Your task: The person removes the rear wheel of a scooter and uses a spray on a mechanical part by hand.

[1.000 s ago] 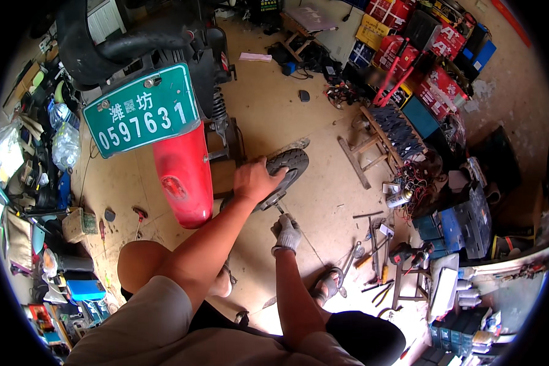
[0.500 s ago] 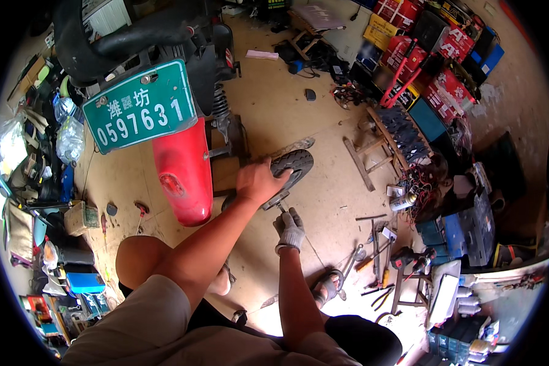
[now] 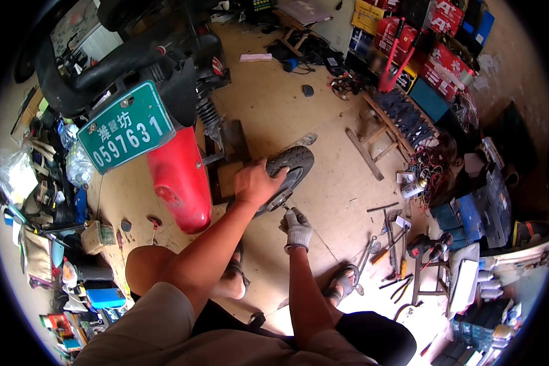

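Observation:
A small black-tyred wheel stands on the floor in front of me, behind the scooter. My bare left hand grips the top of its tyre, thumb on the near side. At the wheel's metal hub, my right hand, in a grey-white glove, has its fingers curled around a thin piece that sticks out toward the hub; most of that piece is hidden. Left of the wheel are the scooter's red rear fender, green number plate and black coil shock absorber.
Hammers, pliers and other hand tools lie on the floor to my right, near a small stool with a power drill. A wooden frame, a spray can and stacked red boxes stand farther off. Clutter lines the left wall.
The view has shifted a little, so the scooter sits farther left and the tools farther right. My left hand stays on the tyre; my right hand stays by the hub.

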A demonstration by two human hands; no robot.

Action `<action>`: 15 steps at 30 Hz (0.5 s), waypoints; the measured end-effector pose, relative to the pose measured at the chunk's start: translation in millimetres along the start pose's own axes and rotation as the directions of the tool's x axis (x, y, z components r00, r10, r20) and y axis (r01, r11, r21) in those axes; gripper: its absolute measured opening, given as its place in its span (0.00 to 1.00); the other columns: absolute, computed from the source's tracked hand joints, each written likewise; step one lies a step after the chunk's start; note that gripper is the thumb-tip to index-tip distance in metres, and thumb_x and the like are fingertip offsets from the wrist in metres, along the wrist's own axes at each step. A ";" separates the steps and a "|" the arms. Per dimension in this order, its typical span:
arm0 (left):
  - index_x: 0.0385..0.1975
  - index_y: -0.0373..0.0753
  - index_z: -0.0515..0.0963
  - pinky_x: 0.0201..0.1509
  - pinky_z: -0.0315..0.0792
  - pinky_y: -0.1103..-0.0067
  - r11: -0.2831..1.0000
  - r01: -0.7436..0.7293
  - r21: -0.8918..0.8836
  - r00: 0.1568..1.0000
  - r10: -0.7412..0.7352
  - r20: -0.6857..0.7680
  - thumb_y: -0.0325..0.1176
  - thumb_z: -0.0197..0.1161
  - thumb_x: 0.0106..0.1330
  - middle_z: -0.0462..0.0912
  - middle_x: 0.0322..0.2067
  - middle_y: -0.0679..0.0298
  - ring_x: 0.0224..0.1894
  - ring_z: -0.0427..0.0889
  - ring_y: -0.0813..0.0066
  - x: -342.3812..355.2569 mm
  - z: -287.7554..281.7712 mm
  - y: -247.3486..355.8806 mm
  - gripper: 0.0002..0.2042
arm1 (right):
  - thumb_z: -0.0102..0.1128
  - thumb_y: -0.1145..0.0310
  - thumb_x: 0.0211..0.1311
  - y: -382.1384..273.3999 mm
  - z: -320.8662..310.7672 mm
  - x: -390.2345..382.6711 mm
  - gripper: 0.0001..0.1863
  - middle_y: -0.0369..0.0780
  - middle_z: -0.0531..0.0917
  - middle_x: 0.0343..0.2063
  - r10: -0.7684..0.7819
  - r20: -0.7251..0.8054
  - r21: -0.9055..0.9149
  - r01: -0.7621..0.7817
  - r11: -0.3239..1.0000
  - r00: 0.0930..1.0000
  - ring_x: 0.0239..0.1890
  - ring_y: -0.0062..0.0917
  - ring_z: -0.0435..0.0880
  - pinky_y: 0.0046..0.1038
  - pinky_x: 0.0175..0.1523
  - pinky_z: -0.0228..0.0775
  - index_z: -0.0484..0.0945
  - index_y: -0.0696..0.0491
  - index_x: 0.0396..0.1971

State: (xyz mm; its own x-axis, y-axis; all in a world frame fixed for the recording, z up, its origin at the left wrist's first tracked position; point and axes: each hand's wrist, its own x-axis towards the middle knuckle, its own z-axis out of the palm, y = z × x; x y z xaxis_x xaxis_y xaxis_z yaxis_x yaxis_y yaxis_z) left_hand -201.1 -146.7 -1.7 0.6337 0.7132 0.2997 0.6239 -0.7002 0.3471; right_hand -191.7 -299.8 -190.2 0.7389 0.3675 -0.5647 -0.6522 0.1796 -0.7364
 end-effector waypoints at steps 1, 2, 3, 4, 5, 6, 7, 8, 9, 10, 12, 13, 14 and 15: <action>0.45 0.34 0.87 0.47 0.85 0.60 1.000 0.006 0.012 1.000 -0.006 0.010 0.63 0.70 0.63 0.91 0.35 0.46 0.40 0.91 0.45 0.4 0.7 0.3 0.32 | 0.71 0.66 0.74 -4.4 1.2 -1.8 0.24 0.37 0.87 0.35 0.021 0.003 0.001 -0.021 1.000 1.000 0.29 0.21 0.86 0.27 0.36 0.85 0.81 0.63 0.63; 0.45 0.34 0.88 0.47 0.85 0.60 1.000 0.009 0.023 1.000 -0.009 0.020 0.63 0.70 0.63 0.91 0.35 0.46 0.40 0.91 0.45 0.9 0.8 2.5 0.32 | 0.71 0.66 0.74 -6.8 -0.2 0.0 0.24 0.37 0.87 0.35 0.032 0.017 0.010 -0.033 0.999 0.999 0.29 0.21 0.86 0.26 0.35 0.85 0.81 0.63 0.63; 0.46 0.34 0.88 0.47 0.85 0.60 1.000 0.005 0.020 1.000 -0.005 0.016 0.63 0.70 0.63 0.91 0.35 0.45 0.40 0.91 0.45 1.0 0.7 4.0 0.32 | 0.70 0.65 0.75 -9.1 -1.7 1.5 0.24 0.37 0.87 0.35 0.044 0.031 0.018 -0.045 0.999 0.999 0.29 0.21 0.86 0.26 0.35 0.85 0.81 0.64 0.63; 0.46 0.33 0.88 0.47 0.84 0.60 1.000 0.002 0.018 1.000 -0.002 0.012 0.63 0.70 0.63 0.91 0.35 0.45 0.41 0.91 0.45 0.5 0.2 4.9 0.32 | 0.70 0.64 0.75 -9.6 -2.1 1.5 0.24 0.37 0.87 0.35 0.055 0.046 0.027 -0.057 0.998 0.997 0.29 0.21 0.86 0.26 0.35 0.85 0.81 0.64 0.63; 0.46 0.33 0.88 0.48 0.84 0.60 1.000 0.001 0.017 1.000 -0.001 0.005 0.63 0.70 0.63 0.91 0.36 0.45 0.41 0.91 0.45 0.0 0.0 4.5 0.33 | 0.69 0.63 0.76 -6.9 -1.4 1.4 0.24 0.37 0.87 0.35 -0.014 0.044 0.002 0.014 1.000 0.999 0.29 0.21 0.86 0.26 0.35 0.84 0.81 0.64 0.63; 0.44 0.34 0.88 0.46 0.84 0.59 1.000 -0.017 0.016 1.000 0.017 -0.019 0.63 0.71 0.63 0.91 0.34 0.45 0.40 0.91 0.44 0.2 1.4 2.9 0.31 | 0.70 0.62 0.75 -4.4 -0.8 1.5 0.21 0.37 0.87 0.33 -0.024 0.033 0.018 0.024 1.000 0.999 0.28 0.22 0.87 0.26 0.34 0.85 0.83 0.61 0.58; 0.43 0.35 0.88 0.45 0.83 0.57 0.999 -0.035 0.015 0.998 0.035 -0.043 0.62 0.71 0.63 0.90 0.33 0.45 0.39 0.90 0.43 0.7 3.4 0.8 0.30 | 0.71 0.61 0.74 -1.9 -0.3 1.5 0.18 0.38 0.88 0.32 -0.035 0.021 0.035 0.034 0.999 0.999 0.27 0.23 0.87 0.27 0.33 0.85 0.85 0.58 0.53; 0.41 0.37 0.88 0.43 0.83 0.56 0.999 -0.049 0.012 0.996 0.050 -0.068 0.62 0.71 0.63 0.90 0.32 0.45 0.38 0.90 0.41 1.2 3.3 0.8 0.29 | 0.72 0.60 0.74 -2.9 0.8 0.4 0.15 0.38 0.88 0.30 -0.045 0.009 0.047 0.044 0.998 0.999 0.26 0.24 0.87 0.28 0.32 0.86 0.87 0.55 0.49; 0.43 0.36 0.88 0.45 0.83 0.57 0.999 -0.034 0.021 0.999 0.035 -0.042 0.62 0.71 0.63 0.90 0.34 0.45 0.40 0.90 0.43 0.9 2.7 0.3 0.30 | 0.72 0.57 0.74 -4.8 1.4 0.2 0.16 0.38 0.88 0.30 0.011 0.009 0.033 -0.012 0.999 1.000 0.25 0.24 0.87 0.28 0.31 0.85 0.87 0.55 0.47; 0.45 0.35 0.89 0.47 0.84 0.59 0.999 -0.019 0.032 1.000 0.019 -0.017 0.63 0.70 0.63 0.91 0.36 0.45 0.41 0.91 0.44 0.4 1.8 -0.6 0.31 | 0.71 0.55 0.74 -7.6 1.5 0.9 0.17 0.39 0.88 0.29 0.068 0.010 0.020 -0.068 0.997 0.998 0.25 0.24 0.87 0.28 0.30 0.85 0.87 0.55 0.45; 0.46 0.34 0.89 0.48 0.84 0.59 0.999 -0.009 0.046 1.000 0.009 0.011 0.63 0.70 0.63 0.91 0.38 0.45 0.43 0.91 0.45 0.2 -1.6 3.4 0.32 | 0.69 0.51 0.75 -7.0 -3.1 5.2 0.19 0.39 0.88 0.28 0.134 0.019 0.006 -0.134 0.991 0.991 0.24 0.24 0.87 0.29 0.29 0.83 0.86 0.55 0.43; 0.46 0.35 0.89 0.48 0.84 0.59 0.998 -0.013 0.053 1.000 0.012 0.014 0.63 0.70 0.63 0.91 0.38 0.46 0.42 0.91 0.45 0.3 -3.2 5.4 0.32 | 0.68 0.49 0.76 -6.3 -4.1 7.6 0.21 0.39 0.88 0.28 0.147 0.031 0.004 -0.148 0.989 0.989 0.23 0.24 0.86 0.29 0.28 0.83 0.86 0.54 0.41; 0.46 0.35 0.89 0.47 0.84 0.59 0.998 -0.011 0.061 1.000 0.010 0.015 0.63 0.70 0.64 0.91 0.38 0.46 0.42 0.91 0.45 0.1 -3.7 5.1 0.32 | 0.67 0.47 0.76 -6.2 -4.4 8.9 0.22 0.39 0.87 0.28 0.162 0.046 -0.003 -0.162 0.987 0.986 0.23 0.24 0.86 0.30 0.27 0.82 0.85 0.54 0.40; 0.46 0.35 0.89 0.47 0.84 0.59 0.998 -0.009 0.064 1.000 0.007 0.022 0.63 0.70 0.64 0.91 0.38 0.46 0.42 0.91 0.46 0.1 -4.1 4.6 0.31 | 0.67 0.46 0.76 -5.8 -5.1 9.5 0.23 0.38 0.87 0.27 0.163 0.042 -0.028 -0.162 0.986 0.986 0.23 0.24 0.86 0.30 0.27 0.82 0.85 0.54 0.39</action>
State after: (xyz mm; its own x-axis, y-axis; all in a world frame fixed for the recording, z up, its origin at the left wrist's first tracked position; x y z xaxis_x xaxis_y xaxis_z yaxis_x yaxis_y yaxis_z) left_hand -200.1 -149.7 3.5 0.6479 0.7073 0.2828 0.6464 -0.7070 0.2869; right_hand -180.0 -301.9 -193.2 0.6145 0.4303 -0.6612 -0.7584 0.0916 -0.6453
